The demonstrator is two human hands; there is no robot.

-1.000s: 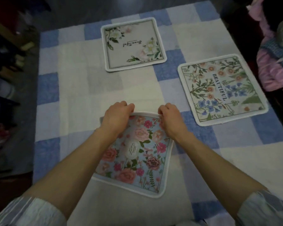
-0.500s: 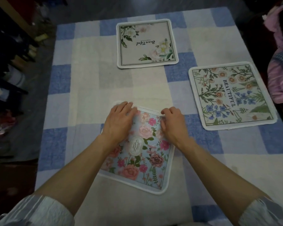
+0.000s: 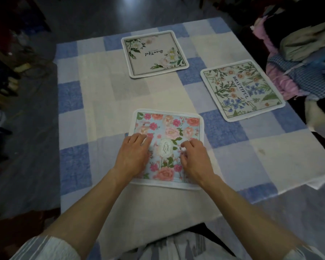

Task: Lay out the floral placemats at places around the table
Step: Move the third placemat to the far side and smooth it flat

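A blue placemat with pink roses (image 3: pixel 169 126) lies flat and square to the near edge of the table. My left hand (image 3: pixel 133 152) rests palm down on its left half with fingers spread. On its right half my right hand (image 3: pixel 193 156) lies with fingers loosely curled, touching the mat. A cream placemat with white flowers (image 3: pixel 154 53) sits at the far side. A white placemat with blue and orange flowers and the word BEAUTIFUL (image 3: pixel 242 89) lies at the right side.
The table wears a blue, white and cream checked cloth (image 3: pixel 94 117). A heap of clothes and blankets (image 3: pixel 304 62) crowds the right edge. Dark clutter and a wooden stool (image 3: pixel 2 85) stand on the floor to the left.
The rose placemat has been turned from a diagonal tilt to lie square with the table edge. Both hands slid back from its far edge onto its middle.
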